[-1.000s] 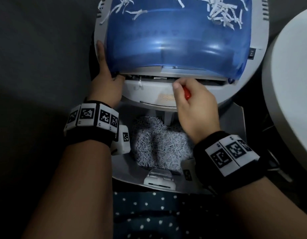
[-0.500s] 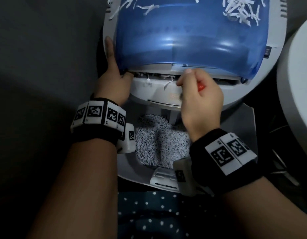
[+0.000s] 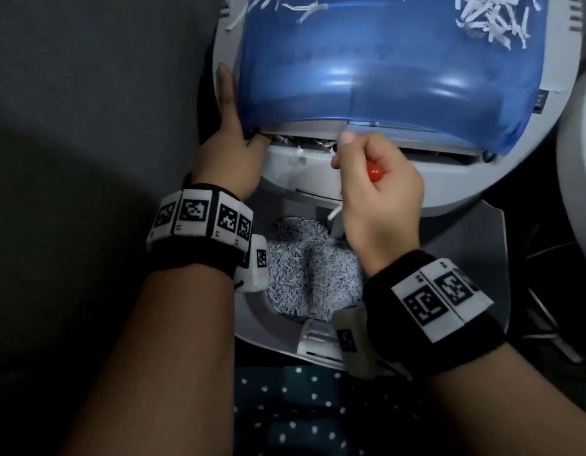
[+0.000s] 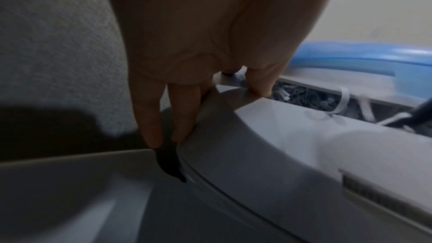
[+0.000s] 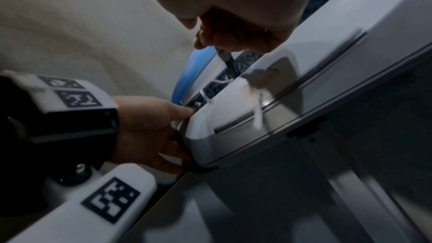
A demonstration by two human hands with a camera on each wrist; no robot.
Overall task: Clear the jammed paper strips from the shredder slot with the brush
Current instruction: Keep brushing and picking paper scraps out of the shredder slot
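The shredder head [image 3: 318,179] is grey with a blue see-through cover [image 3: 383,60]. Its slot [image 3: 304,144] runs under the cover's front edge and is stuffed with white paper strips [image 4: 343,99]. My right hand [image 3: 377,192] grips a red-handled brush [image 3: 373,174], whose dark shaft [image 5: 228,60] pokes into the slot near its middle. One loose strip [image 3: 334,212] is in the air over the front panel, just below that hand. My left hand [image 3: 234,149] lies against the head's left side with straight fingers [image 4: 180,117], its thumb at the slot's left end.
Under the head, an open grey bin [image 3: 475,264] holds a heap of shredded paper [image 3: 311,268]. Several loose strips [image 3: 489,21] lie on top of the cover. A white rounded object [image 3: 581,159] stands close on the right. Dotted blue fabric [image 3: 301,406] is at the bottom.
My right hand has shifted a little left along the slot with the brush. Strips have been dragged out over the slot's lip, and one has come loose. The left hand has stayed put.
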